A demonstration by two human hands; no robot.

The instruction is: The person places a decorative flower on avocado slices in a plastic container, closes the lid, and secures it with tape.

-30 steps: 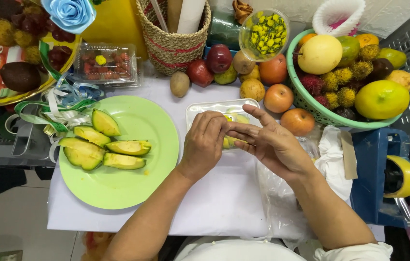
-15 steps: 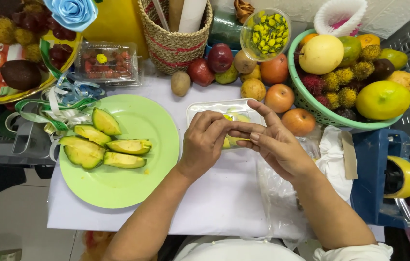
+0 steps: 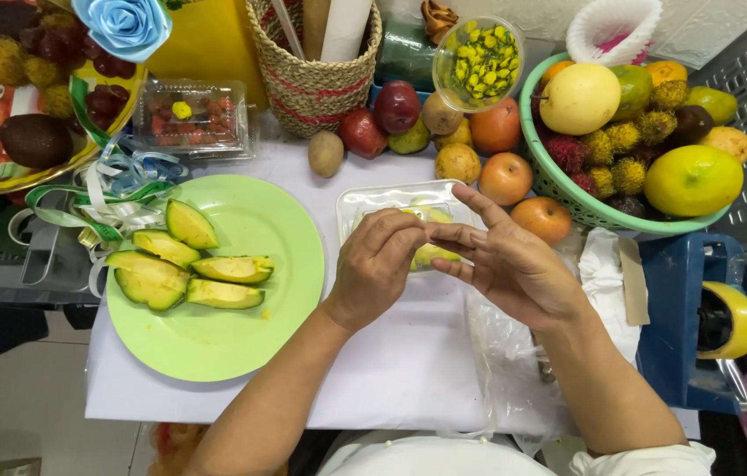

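White paper covers the table (image 3: 408,370), crowded at its far edge with loose fruit and a green fruit basket (image 3: 558,181) beyond the right hand. Off to the left of the hands sits a green plate (image 3: 232,335) carrying avocado slices (image 3: 184,269). Directly under the hands lies a clear plastic tray (image 3: 373,201). Both hands meet over it: the left hand (image 3: 378,269) curls its fingertips narrowly onto a pale green fruit piece (image 3: 431,256), while the right hand (image 3: 514,264) steadies it with fingers spread. Judging by this, working well means keeping the piece low over the tray, pinched lightly so the soft flesh does not bruise
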